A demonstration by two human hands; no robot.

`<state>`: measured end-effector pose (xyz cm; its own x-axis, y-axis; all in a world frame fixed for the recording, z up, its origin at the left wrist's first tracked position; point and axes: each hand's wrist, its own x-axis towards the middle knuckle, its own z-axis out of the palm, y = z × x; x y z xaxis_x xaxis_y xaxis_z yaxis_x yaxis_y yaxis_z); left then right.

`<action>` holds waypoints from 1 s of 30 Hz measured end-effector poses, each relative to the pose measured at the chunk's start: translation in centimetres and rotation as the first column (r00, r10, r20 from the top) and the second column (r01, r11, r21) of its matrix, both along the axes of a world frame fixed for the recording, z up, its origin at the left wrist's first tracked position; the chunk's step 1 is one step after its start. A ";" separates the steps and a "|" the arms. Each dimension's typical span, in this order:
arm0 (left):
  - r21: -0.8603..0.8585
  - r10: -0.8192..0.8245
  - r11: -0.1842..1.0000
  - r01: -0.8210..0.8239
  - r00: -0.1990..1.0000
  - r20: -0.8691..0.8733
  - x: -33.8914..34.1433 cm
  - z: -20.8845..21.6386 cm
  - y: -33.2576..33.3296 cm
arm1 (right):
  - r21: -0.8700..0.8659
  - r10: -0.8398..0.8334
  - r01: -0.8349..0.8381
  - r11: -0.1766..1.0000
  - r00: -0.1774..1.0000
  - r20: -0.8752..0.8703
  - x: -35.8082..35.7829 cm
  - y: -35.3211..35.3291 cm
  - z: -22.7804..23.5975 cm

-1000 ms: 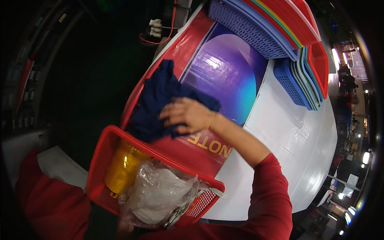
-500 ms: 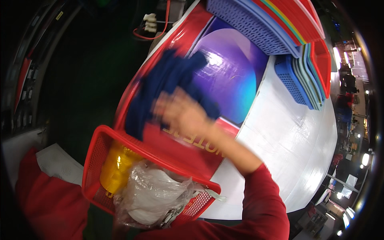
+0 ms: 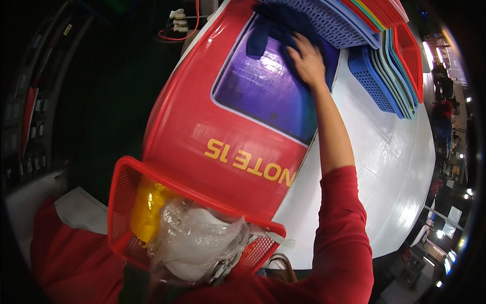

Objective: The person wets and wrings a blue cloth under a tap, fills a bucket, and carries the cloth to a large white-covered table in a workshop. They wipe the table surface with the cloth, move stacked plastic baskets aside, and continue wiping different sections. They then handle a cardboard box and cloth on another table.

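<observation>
My right hand lies on a dark blue cloth, its fingers stretched out and apart. The cloth is crumpled over the far end of a purple panel printed on the table's red cover. One fold hangs toward the panel's left side. My left hand does not show. Close to my body stands a red plastic basket. Inside it are a shiny yellow bundle and a clear plastic bag with white contents.
Nested baskets in several colours stand at the far edge, close to the cloth. Beside them leans another stack with a blue basket in front. The white tabletop extends to the right. A red cord hangs at the far left.
My right hand has moved away from me and to the right. The blue cloth has gone from the red cover's left side to the panel's far end, uncovering the red area.
</observation>
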<state>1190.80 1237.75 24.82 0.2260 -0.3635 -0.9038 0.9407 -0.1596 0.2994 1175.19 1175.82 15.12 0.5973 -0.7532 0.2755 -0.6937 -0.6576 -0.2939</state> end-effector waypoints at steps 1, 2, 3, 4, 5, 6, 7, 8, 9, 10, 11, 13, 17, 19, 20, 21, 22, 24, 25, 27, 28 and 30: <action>-0.008 0.004 1.000 -0.004 1.000 -0.008 0.2 0.2 0.3 | 0.034 -0.195 0.196 0.980 0.981 -0.024 -1.5 0.9 -0.2; -0.019 0.011 1.000 -0.011 1.000 -0.010 0.3 0.5 0.7 | 0.028 -0.406 0.412 0.911 0.906 -0.121 -2.1 1.5 -0.2; -0.023 0.019 1.000 -0.019 1.000 -0.020 0.5 0.9 1.1 | -0.003 -0.561 0.565 0.825 0.818 -0.131 -2.8 2.6 -0.1; -0.026 0.018 0.999 -0.019 0.999 -0.027 0.6 1.2 1.5 | 0.003 -0.589 0.591 0.807 0.805 -0.076 -2.4 3.4 0.0; -0.031 0.023 0.999 -0.024 0.999 -0.027 0.6 1.7 2.0 | -0.045 -0.514 0.512 0.858 0.856 -0.061 -2.2 4.7 0.4; -0.038 0.025 0.999 -0.026 0.999 -0.027 0.7 2.2 2.5 | -0.023 -0.466 0.465 0.885 0.883 -0.053 -0.9 6.2 0.6; -0.047 0.026 0.999 -0.027 0.999 -0.026 0.7 2.8 3.0 | 0.019 -0.304 0.305 0.952 0.951 -0.052 0.4 8.6 0.9; -0.048 0.021 0.999 -0.022 0.999 -0.024 0.9 3.3 3.5 | -0.016 -0.101 0.100 0.995 0.990 -0.094 1.0 12.0 1.3; -0.043 -0.001 0.999 0.001 1.000 -0.013 1.1 3.9 3.9 | 0.023 0.075 -0.074 0.997 0.996 -0.045 1.1 16.0 1.7; -0.025 -0.041 0.999 0.041 0.999 -0.008 1.5 4.4 4.2 | 0.046 0.242 -0.239 0.970 0.967 -0.073 0.3 20.3 2.2; -0.039 -0.059 0.997 0.060 0.998 0.017 1.9 5.0 4.4 | 0.131 0.362 -0.354 0.926 0.931 -0.048 -0.7 24.7 2.4; -0.006 -0.118 0.993 0.118 0.991 0.058 2.9 6.1 4.5 | 0.143 0.583 -0.566 0.812 0.796 -0.165 -4.5 32.1 2.6; 0.028 -0.348 0.937 0.348 0.922 0.170 3.7 8.0 3.6 | 0.358 0.595 -0.514 0.780 0.786 -0.168 -11.1 31.2 1.7; 0.037 -0.318 0.948 0.317 0.929 0.187 3.5 8.3 2.5 | 0.174 0.464 -0.437 0.882 0.870 -0.168 -12.1 23.0 1.1; -0.031 -0.292 0.953 0.301 0.940 0.176 3.2 8.4 1.8 | 0.079 0.318 -0.308 0.948 0.929 -0.189 -12.5 18.3 1.0; -0.045 -0.218 0.973 0.227 0.965 0.149 3.0 8.5 1.0 | 0.016 0.108 -0.107 0.994 0.976 -0.189 -12.5 13.9 0.8; -0.083 -0.218 0.969 0.233 0.963 0.158 2.8 8.5 0.0 | -0.002 -0.047 0.047 0.999 0.983 -0.178 -12.6 9.7 0.9; -0.252 -0.290 0.912 0.324 0.943 0.161 2.6 8.2 -2.6 | -0.135 -0.229 0.221 0.966 0.972 -0.044 -12.1 5.6 0.2; -0.175 -0.284 0.935 0.310 0.946 0.158 2.5 7.9 -4.3 | -0.100 -0.177 0.168 0.981 0.981 -0.085 -12.3 5.8 -0.1; -0.100 -0.224 0.965 0.242 0.960 0.166 2.2 6.6 -8.5 | -0.118 0.009 -0.012 0.993 1.000 -0.026 -13.4 10.1 -0.2; -0.155 -0.183 0.966 0.205 0.972 0.149 2.0 5.8 -10.8 | -0.102 0.066 -0.066 0.993 0.998 0.002 -14.1 14.1 -0.1; -0.157 -0.209 0.961 0.226 0.971 0.113 1.7 4.0 -15.6 | 0.151 0.034 -0.028 0.988 0.999 -0.034 -16.5 24.3 1.2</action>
<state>1192.52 1222.18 28.85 0.2059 -0.5580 -0.8039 0.8549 -0.2971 0.4252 1158.67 1200.09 16.27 0.6287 -0.7653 0.1381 -0.6856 -0.6293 -0.3660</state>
